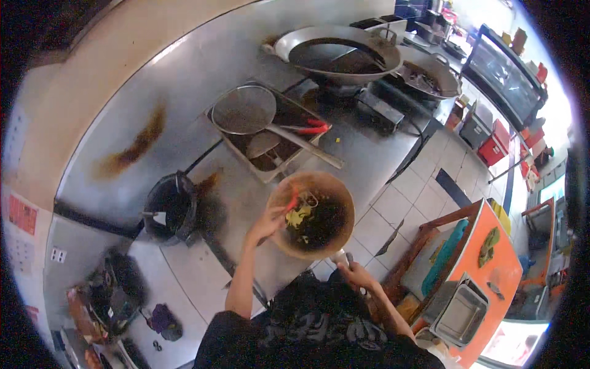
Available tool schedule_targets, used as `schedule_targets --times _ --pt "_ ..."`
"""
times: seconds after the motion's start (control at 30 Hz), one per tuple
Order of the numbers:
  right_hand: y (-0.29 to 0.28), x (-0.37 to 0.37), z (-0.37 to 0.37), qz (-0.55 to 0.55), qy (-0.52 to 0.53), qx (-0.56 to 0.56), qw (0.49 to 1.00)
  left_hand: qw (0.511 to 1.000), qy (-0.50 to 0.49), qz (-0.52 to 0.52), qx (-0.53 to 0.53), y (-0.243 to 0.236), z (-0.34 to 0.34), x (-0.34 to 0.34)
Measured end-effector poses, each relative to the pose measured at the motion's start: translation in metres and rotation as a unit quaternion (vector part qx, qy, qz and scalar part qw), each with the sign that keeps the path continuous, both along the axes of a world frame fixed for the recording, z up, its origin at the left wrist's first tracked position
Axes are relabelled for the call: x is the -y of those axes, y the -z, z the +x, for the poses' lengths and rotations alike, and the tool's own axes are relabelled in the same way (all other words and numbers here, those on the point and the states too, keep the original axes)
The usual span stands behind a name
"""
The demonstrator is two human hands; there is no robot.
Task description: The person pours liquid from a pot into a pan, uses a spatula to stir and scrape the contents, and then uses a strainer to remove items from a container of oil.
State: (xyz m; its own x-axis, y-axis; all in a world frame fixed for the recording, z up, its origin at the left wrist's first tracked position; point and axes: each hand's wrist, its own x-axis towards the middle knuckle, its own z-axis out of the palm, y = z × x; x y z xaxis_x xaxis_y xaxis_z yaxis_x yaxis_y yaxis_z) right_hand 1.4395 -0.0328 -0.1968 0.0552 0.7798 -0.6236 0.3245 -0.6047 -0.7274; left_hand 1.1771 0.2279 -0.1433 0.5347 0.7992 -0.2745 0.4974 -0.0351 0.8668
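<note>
A round, brown-rimmed pan (329,221) is held over the near part of the steel counter, with pale yellowish pieces (298,218) lying on its dark inside. My left hand (267,221) is closed on a red-handled utensil (292,200), likely tongs, reaching into the pan at its left side. My right hand (355,273) grips the pan's handle (339,257) below the rim. Behind the pan, a steel tray (239,154) bears a long-handled wire strainer (243,107), a second metal utensil (261,147) and red-handled tongs (313,129).
Two large woks (335,74) (427,92) stand at the back of the steel counter (172,104). A black bin-like container (169,212) is at left. An orange-topped table (498,270) with a metal pan (461,313) stands right, beside the tiled floor (405,197).
</note>
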Motion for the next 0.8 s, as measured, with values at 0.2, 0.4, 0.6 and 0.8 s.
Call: schedule_targets --times 0.2,0.4,0.6,0.8 --pt "0.003 0.004 0.016 0.030 0.021 -0.011 0.999 0.991 0.009 -0.073 -0.109 -0.088 0.000 0.013" --pt "-0.008 0.004 0.020 -0.077 -0.005 -0.063 0.995 0.992 0.096 0.057 0.055 0.007 0.000 -0.007" --pt "-0.004 0.004 0.022 -0.055 -0.040 0.005 0.998 0.985 0.114 -0.098 -0.083 -0.034 0.000 -0.036" --pt "-0.018 0.006 0.040 -0.035 -0.042 -0.002 0.999 0.967 0.181 -0.087 -0.156 -0.084 -0.006 -0.054"
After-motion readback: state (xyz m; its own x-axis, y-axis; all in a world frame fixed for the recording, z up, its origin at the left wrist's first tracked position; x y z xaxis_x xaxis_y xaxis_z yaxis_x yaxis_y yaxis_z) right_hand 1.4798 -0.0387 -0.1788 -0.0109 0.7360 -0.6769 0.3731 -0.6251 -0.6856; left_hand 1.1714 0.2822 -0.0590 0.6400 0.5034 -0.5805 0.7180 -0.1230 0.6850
